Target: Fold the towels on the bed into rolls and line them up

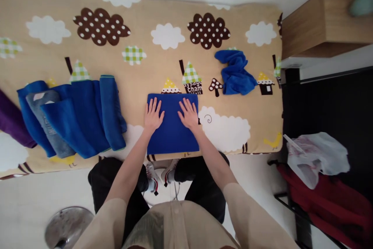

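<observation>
A blue towel point(173, 134) lies flat as a neat rectangle at the bed's front edge, right before me. My left hand point(153, 116) rests on its left side, palm down with fingers spread. On its upper right part, my right hand point(189, 114) lies flat too, its fingers apart. Neither hand grips the cloth. A crumpled blue towel point(237, 73) sits farther off to the right. To the left stretches a row of rolled or folded blue towels point(87, 113), with a grey one point(51, 124) among them.
The patterned beige sheet point(140, 82) covers the bed. A purple cloth point(14, 121) lies at far left. A wooden cabinet point(305, 27) juts out at upper right. A plastic bag point(320, 155) and red fabric point(329, 202) are at lower right; a round metal stool point(68, 225) stands lower left.
</observation>
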The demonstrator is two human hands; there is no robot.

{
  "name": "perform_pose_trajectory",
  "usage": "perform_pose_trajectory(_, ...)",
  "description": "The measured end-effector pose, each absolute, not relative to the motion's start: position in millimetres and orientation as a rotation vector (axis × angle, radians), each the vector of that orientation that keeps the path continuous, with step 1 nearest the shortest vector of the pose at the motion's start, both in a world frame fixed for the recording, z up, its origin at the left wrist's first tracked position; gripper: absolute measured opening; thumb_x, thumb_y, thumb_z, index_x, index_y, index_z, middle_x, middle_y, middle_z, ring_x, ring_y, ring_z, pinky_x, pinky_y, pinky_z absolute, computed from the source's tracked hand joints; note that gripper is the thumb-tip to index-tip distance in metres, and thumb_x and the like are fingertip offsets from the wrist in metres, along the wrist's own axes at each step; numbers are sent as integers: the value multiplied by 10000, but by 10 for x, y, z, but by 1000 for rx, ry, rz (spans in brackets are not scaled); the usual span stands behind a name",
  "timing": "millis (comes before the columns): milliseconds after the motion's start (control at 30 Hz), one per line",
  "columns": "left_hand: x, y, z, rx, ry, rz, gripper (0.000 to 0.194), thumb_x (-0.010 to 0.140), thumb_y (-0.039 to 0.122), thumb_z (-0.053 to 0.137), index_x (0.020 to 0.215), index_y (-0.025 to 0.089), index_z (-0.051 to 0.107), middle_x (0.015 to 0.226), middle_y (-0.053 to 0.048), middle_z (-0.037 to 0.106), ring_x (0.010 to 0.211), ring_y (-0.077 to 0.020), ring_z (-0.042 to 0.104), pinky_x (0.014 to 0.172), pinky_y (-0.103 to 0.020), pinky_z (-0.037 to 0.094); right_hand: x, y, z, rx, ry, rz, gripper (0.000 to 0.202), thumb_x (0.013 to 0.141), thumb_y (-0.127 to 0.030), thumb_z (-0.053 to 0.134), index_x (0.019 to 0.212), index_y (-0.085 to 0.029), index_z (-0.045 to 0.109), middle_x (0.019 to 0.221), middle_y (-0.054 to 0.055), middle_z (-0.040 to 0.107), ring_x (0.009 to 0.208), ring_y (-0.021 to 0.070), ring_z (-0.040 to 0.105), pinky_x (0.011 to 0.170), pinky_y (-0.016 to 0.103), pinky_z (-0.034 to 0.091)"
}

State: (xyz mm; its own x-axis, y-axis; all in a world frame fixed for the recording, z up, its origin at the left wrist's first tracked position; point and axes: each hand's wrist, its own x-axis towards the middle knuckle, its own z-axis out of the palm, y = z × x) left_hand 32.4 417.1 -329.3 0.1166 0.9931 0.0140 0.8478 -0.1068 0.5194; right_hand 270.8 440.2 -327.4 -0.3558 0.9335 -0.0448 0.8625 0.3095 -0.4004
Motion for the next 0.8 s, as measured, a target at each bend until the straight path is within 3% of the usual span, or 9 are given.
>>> perform_pose_trajectory(133, 282, 4262, -3309, 1975, 1838, 505, 658, 1062, 434, 388, 1642, 124, 364, 1747, -126, 175, 1641, -299, 122, 1349, -547, 52, 2920, 4732, -3359, -1910, -2201, 483, 607, 1102, -386, 272, 1661, -156, 330, 1755, 102, 207, 1642, 258, 136, 1332, 574, 64)
perform_pose_trajectory(267, 506, 3857, -3239, 2006, 1743, 502, 646, 1071, 395, 358, 1649, 106, 340, 1747, -131, 165, 1645, -294, 90, 1348, -553, 43, 2694, 4322, -3228, -1883, -2219, 463, 609, 1107, -368, 245, 1668, -137, 308, 1763, 114, 162, 1653, 270, 58, 1328, 595, 37)
perform_pose_trajectory(367, 626, 3275, -3229, 2026, 1618, 429, 625, 1072, 376, 364, 1649, 135, 352, 1740, -116, 214, 1639, -287, 138, 1350, -543, 80, 2662, 3640, -3183, -1726, -2363, 595, 595, 1106, -376, 288, 1667, -178, 326, 1748, 85, 234, 1645, 238, 130, 1342, 535, 80)
perform_pose_trajectory(533, 337, 2423, -3212, 1791, 1879, 467, 604, 1065, 372, 393, 1618, 128, 400, 1729, -158, 254, 1629, -326, 183, 1332, -570, 156, 3234, 2900, -3244, -2004, -2094, 574, 615, 1107, -398, 263, 1647, -116, 348, 1717, 142, 308, 1624, 256, 211, 1332, 529, 124)
perform_pose_trajectory(667, 58, 1988, -3110, 1508, 2026, 587, 559, 1024, 403, 484, 1488, 94, 530, 1547, -251, 498, 1500, -365, 421, 1257, -565, 334, 3517, 2546, -3151, -2153, -1805, 607, 615, 1072, -493, 347, 1510, -105, 538, 1593, 199, 477, 1520, 300, 384, 1277, 516, 278)
perform_pose_trajectory(800, 19, 1917, -3005, 1098, 2042, 513, 397, 931, 388, 602, 1236, 140, 660, 1172, -172, 697, 1103, -306, 677, 1085, -485, 514, 3422, 2273, -3028, -2318, -1373, 797, 490, 932, -534, 599, 1125, -105, 735, 1332, 237, 607, 1305, 339, 546, 1199, 495, 382)
